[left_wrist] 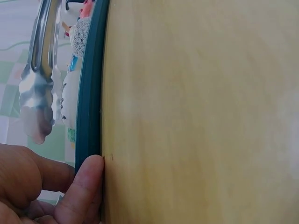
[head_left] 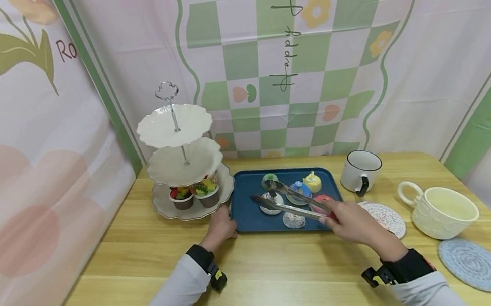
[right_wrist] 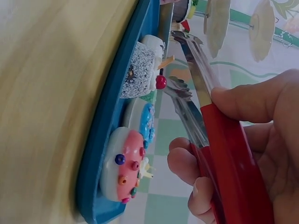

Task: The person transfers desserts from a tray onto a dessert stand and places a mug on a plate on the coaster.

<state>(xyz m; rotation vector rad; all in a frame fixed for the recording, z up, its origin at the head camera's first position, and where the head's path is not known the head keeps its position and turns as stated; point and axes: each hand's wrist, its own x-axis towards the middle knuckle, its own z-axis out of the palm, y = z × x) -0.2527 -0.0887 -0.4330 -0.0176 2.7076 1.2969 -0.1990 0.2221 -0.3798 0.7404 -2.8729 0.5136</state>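
My right hand point(head_left: 353, 222) holds red-handled metal tongs point(right_wrist: 233, 158), their arms spread apart above a blue tray point(head_left: 244, 188). Nothing is between the tips. On the tray sit several toy-like pastries: a green ring point(head_left: 269, 178), a white one with dark streaks point(head_left: 268, 211), a blue-topped doughnut point(head_left: 300, 190), a yellow cake point(head_left: 312, 182), a pink-topped doughnut point(right_wrist: 122, 163) with coloured beads and a speckled cake point(right_wrist: 138, 70) with a red cherry. With thumb and fingers, my left hand point(head_left: 221, 224) grips the tray's edge near its front left corner.
A three-tier white stand point(head_left: 156, 130) is left of the tray, with fruit-topped cups point(head_left: 207, 193) on its lowest plate. To the right are a white mug point(head_left: 357, 173), a cream mug point(head_left: 439, 214), a speckled coaster point(head_left: 387, 218) and a blue-grey coaster point(head_left: 473, 264). Patterned cloth hangs behind.
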